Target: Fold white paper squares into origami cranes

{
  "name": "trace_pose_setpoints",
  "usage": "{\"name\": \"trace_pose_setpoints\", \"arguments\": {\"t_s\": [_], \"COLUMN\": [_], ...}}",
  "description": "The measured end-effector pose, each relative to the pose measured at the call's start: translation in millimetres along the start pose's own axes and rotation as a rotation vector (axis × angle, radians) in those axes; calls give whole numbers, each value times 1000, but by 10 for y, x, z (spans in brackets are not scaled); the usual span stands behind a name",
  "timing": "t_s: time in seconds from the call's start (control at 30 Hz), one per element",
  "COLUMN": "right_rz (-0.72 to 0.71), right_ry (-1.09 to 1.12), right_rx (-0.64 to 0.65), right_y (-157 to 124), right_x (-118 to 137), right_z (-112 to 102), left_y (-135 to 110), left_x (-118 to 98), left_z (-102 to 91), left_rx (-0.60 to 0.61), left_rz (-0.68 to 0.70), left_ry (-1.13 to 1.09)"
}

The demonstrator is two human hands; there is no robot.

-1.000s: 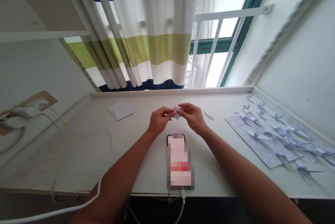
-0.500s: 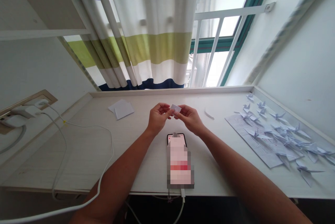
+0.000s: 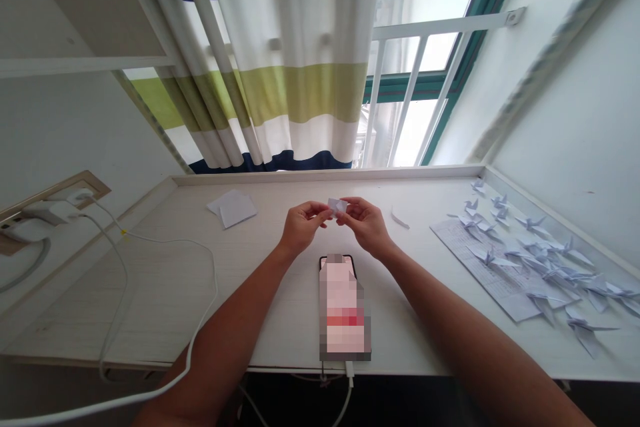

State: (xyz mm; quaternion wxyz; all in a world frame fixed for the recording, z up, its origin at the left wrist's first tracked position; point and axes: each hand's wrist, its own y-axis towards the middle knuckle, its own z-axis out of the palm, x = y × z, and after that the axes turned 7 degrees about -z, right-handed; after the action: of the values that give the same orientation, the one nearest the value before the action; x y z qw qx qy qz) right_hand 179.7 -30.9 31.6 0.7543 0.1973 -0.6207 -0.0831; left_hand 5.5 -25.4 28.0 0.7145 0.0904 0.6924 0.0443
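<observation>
Above the middle of the white table (image 3: 150, 280), my left hand (image 3: 303, 227) and my right hand (image 3: 367, 224) meet with fingers pinched on one small folded piece of white paper (image 3: 336, 205). Each hand grips one side of it, a little above the tabletop. A phone (image 3: 344, 307) lies flat on the table just below my hands, plugged in at its near end.
Several folded paper cranes (image 3: 535, 254) lie on a printed sheet (image 3: 493, 274) at the right. Loose paper squares (image 3: 233, 208) rest at the back left, a paper strip (image 3: 399, 219) right of my hands. A white cable (image 3: 165, 247) runs from the wall socket (image 3: 45, 214).
My hands have kept turning the small paper between the fingertips; it was lower and tilted a second ago and now sits slightly higher. Nothing else has moved.
</observation>
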Motion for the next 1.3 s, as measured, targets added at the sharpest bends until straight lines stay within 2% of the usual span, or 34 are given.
{"name": "trace_pose_setpoints", "arguments": {"t_s": [0.17, 0.37, 0.77, 0.87, 1.03, 1.2, 1.3], "right_rz": [3, 33, -9, -14, -28, 76, 40], "right_ry": [12, 55, -134, -142, -102, -93, -147], "right_rx": [6, 27, 88, 51, -24, 44, 82], "right_y": [2, -11, -45, -42, -41, -64, -66], "right_x": [-23, 40, 97, 62, 1, 13, 32], "right_z": [-2, 44, 19, 25, 36, 54, 35], "left_y": [34, 16, 6, -15, -47, -50, -38], "left_x": [-16, -86, -91, -80, -18, 8, 2], "left_z": [-68, -58, 1, 37, 72, 54, 39], "left_rx": [57, 72, 19, 44, 192, 187, 194], "left_rz": [2, -18, -16, -70, -209, -253, -246], "left_ry": [-4, -117, -88, -149, -158, -170, -194]}}
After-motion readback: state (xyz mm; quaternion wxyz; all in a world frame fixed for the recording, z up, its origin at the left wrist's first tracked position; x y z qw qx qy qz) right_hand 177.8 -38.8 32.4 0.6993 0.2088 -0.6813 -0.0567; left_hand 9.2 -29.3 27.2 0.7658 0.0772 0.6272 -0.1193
